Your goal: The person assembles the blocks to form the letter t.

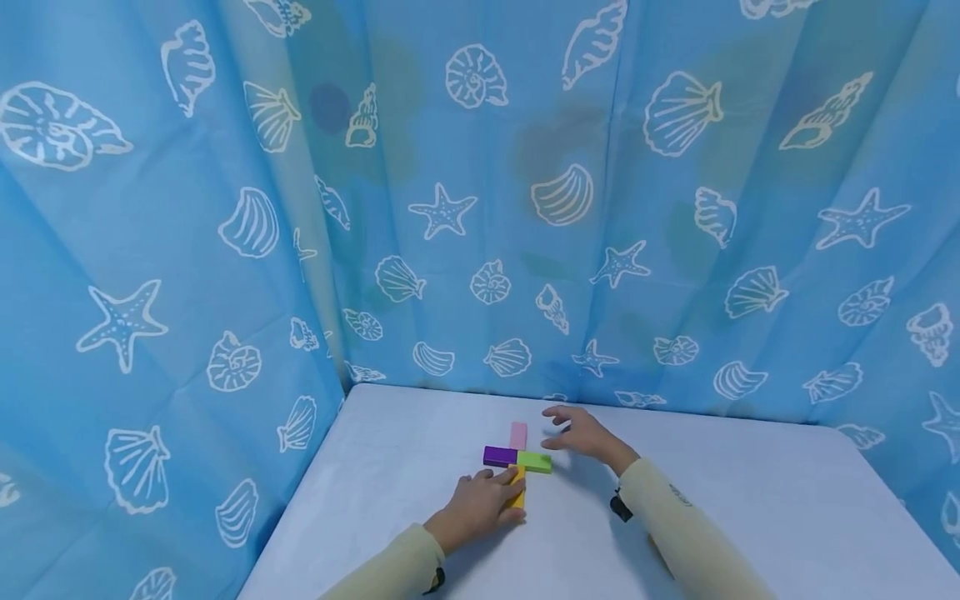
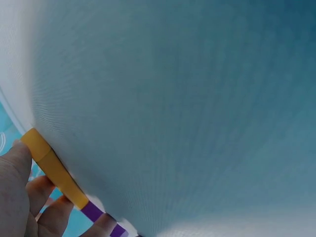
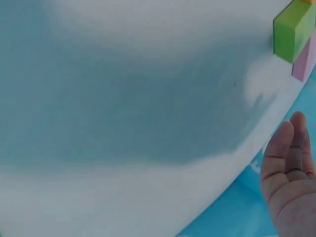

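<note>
Four-armed in outline, a cross of small rectangular blocks lies on the white table. A purple block (image 1: 499, 456) forms the left arm, a green block (image 1: 535, 462) the right, a pink block (image 1: 518, 435) the far one and a yellow block (image 1: 518, 490) the near one. My left hand (image 1: 480, 505) holds the yellow block, thumb by its near end and fingers along it, covering part of it. In the left wrist view a fingertip also reaches the purple block (image 2: 92, 211). Just right of the green block, my right hand (image 1: 585, 434) hovers with loosely bent fingers, holding nothing.
A yellow-orange thing (image 1: 660, 553) shows partly from under the right forearm. Blue curtains (image 1: 487, 208) with white shell prints stand behind and to the left of the white table (image 1: 750, 508).
</note>
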Action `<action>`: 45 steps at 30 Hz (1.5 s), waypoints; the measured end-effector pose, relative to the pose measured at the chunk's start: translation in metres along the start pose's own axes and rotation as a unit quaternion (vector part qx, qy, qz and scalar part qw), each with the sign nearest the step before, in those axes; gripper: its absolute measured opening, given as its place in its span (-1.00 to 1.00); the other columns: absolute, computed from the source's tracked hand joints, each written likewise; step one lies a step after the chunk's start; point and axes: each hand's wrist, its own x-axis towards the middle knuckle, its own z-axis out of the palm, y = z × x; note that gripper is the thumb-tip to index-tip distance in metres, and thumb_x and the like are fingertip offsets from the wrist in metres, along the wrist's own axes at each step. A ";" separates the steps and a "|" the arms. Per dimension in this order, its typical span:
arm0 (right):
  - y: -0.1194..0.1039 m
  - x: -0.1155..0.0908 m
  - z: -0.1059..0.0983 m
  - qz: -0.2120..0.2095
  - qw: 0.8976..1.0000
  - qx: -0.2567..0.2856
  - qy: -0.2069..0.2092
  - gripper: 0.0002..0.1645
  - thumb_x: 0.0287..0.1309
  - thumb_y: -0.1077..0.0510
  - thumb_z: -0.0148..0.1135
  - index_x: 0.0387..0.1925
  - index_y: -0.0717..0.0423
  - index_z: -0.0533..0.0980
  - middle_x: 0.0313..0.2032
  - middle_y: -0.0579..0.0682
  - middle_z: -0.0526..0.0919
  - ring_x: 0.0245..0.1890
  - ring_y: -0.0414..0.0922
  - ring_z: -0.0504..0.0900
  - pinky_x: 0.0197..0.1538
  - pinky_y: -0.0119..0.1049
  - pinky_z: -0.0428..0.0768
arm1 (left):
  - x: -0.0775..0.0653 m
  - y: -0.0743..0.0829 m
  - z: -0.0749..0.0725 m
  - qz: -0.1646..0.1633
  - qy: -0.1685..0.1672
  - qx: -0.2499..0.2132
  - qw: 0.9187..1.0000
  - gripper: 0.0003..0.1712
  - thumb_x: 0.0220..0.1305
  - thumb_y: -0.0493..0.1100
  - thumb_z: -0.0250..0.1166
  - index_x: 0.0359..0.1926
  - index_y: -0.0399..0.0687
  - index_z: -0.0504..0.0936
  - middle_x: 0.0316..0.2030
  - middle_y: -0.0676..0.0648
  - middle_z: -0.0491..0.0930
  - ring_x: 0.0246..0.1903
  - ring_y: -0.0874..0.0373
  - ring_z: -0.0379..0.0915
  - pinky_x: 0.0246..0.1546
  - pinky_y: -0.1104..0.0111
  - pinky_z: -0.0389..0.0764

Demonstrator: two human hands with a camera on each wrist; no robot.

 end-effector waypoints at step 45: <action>0.077 -0.101 -0.070 0.012 1.000 0.024 0.015 -0.27 0.07 0.09 0.47 0.27 0.16 0.44 0.15 0.26 0.53 -0.09 -0.07 0.58 -0.06 -0.14 0.69 | -0.001 -0.002 0.002 0.013 0.006 -0.014 1.000 -0.34 0.31 0.37 0.11 0.38 0.36 0.41 0.43 0.15 0.31 0.26 -0.16 0.42 0.09 -0.21 0.52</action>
